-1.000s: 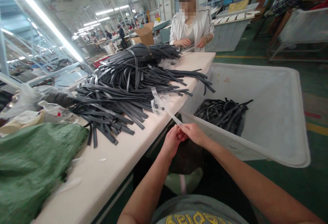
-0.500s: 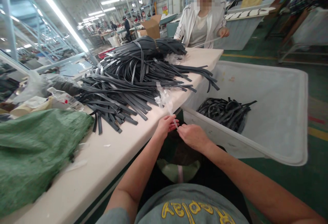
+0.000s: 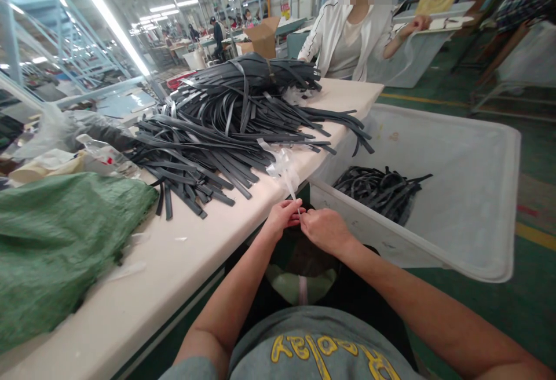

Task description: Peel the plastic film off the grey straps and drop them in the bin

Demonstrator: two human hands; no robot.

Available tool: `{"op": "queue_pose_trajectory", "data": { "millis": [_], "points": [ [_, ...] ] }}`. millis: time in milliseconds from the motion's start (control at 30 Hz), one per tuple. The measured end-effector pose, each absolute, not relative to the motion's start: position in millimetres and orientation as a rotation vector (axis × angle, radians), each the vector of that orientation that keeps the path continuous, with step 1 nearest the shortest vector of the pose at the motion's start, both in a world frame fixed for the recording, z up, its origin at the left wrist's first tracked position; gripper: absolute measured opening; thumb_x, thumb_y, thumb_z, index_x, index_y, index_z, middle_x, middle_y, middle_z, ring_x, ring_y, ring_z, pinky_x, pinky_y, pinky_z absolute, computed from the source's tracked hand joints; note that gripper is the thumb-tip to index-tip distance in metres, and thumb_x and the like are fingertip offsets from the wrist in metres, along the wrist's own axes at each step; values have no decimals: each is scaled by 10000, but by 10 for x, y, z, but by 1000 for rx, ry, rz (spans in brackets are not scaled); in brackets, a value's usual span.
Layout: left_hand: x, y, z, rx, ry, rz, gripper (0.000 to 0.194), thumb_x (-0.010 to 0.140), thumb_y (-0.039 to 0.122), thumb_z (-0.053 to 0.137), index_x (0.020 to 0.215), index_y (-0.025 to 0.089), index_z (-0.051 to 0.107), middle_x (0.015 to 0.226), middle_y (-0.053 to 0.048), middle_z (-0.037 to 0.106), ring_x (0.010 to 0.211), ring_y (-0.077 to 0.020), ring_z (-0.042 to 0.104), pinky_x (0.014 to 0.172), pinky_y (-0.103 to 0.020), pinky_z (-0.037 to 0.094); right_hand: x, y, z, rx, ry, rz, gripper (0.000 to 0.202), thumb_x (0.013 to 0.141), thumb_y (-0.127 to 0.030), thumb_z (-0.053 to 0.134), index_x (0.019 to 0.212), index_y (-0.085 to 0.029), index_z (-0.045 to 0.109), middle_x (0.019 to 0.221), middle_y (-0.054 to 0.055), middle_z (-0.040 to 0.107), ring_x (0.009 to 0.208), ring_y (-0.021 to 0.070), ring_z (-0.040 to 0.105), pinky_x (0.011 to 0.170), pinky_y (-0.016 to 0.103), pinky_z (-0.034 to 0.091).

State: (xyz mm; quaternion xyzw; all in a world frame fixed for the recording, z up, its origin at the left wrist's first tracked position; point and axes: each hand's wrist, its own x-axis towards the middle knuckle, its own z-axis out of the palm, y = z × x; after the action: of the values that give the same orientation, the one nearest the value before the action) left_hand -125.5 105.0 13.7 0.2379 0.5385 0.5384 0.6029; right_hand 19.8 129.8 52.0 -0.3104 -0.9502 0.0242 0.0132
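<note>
Left hand (image 3: 282, 218) and right hand (image 3: 326, 230) pinch the translucent strip (image 3: 292, 187) close together, fingers curled in, seemingly to steady it, its crumpled part at the worktop's (image 3: 165, 276) near edge beside the dark straps (image 3: 217, 142).

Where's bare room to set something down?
On the table, between the green sheet and the near edge, clear of white scraps; also its far-right corner, beyond the straps. In the bin, right of the black strips. Crowded: mid-table, and beside the edge where the left hand and right hand hold pale film.
</note>
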Motion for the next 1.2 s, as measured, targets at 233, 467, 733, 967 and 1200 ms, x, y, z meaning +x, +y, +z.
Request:
{"op": "queue_pose_trajectory", "data": {
  "millis": [233, 467, 733, 967, 1200],
  "points": [
    [-1320, 1030, 154, 620, 1321, 1229, 267, 658, 380, 781, 760, 137, 738, 672, -43, 669, 599, -126, 596, 593, -250, 478, 141, 1333, 548, -863, -2978, 16, 249, 906, -149, 475, 962, -80, 708, 831, 156, 707, 717, 249, 663, 626, 326, 422],
    [-1560, 803, 233, 631, 1267, 1192, 356, 642, 431, 799, 795, 116, 733, 748, -103, 723, 636, -167, 657, 642, -285, 507, 94, 1842, 626, -956, -2642, 149, 324, 921, -193, 449, 1199, -182, 614, 1200, 84, 651, 993, 201, 651, 832, 286, 509],
    [-2019, 365, 740, 579, 933, 1450, 269, 774, 374, 756, 861, 130, 683, 690, -62, 689, 597, -140, 647, 583, -226, 500, -694, 2456, 407, -842, -2645, 182, 523, 895, -113, 463, 1416, -159, 478, 1497, 147, 416, 1313, 258, 467, 1109, 392, 379],
    [-2844, -234, 1418, 361, 853, 2023, 192, 940, 137, 470, 878, 157, 651, 638, 2, 657, 545, -89, 619, 546, -183, 535, -997, 2594, 199, -856, -2725, 149, 433, 954, -102, 380, 1348, -148, 554, 1435, 138, 497, 1296, 237, 470, 1109, 370, 341],
    [-3386, -1252, 1899, 354, 598, 2807, 384, 1058, 258, 268, 892, 202, 610, 799, 154, 729, 695, 20, 656, 698, -92, 545, -997, 2559, 323, -879, -2731, 81, 428, 936, -100, 388, 1305, -170, 592, 1399, 127, 538, 1272, 240, 482, 1085, 392, 346]
  ]
}}
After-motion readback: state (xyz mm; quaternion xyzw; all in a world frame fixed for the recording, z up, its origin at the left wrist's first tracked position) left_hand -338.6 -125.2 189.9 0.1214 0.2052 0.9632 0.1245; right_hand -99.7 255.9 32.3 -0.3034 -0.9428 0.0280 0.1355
